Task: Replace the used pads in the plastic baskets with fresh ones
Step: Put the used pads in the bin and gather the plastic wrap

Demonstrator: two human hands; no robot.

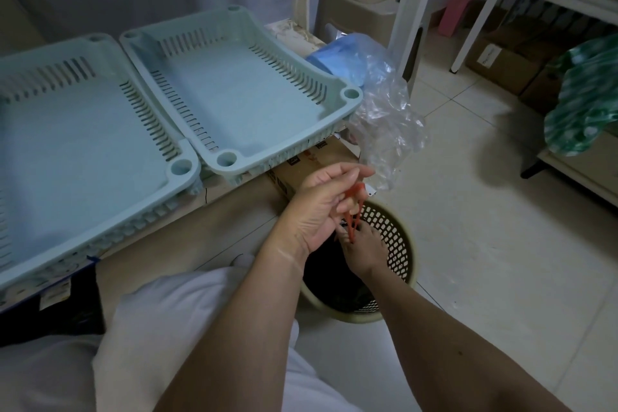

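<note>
Over the bin (391,244) on the floor, I held both hands together, I judged so that anything let go would drop straight in. My left hand (321,207) pinched something thin and red (354,207) with curled fingers; my right hand (363,251), lower, touched its bottom end, though whether those fingers gripped it I could not tell. A crumpled clear bag (384,124) hung just above the hands. I counted two baskets (234,87), side by side and touching on the tabletop (291,30), both with pale liners that looked fresh, so refilling seemed done.
</note>
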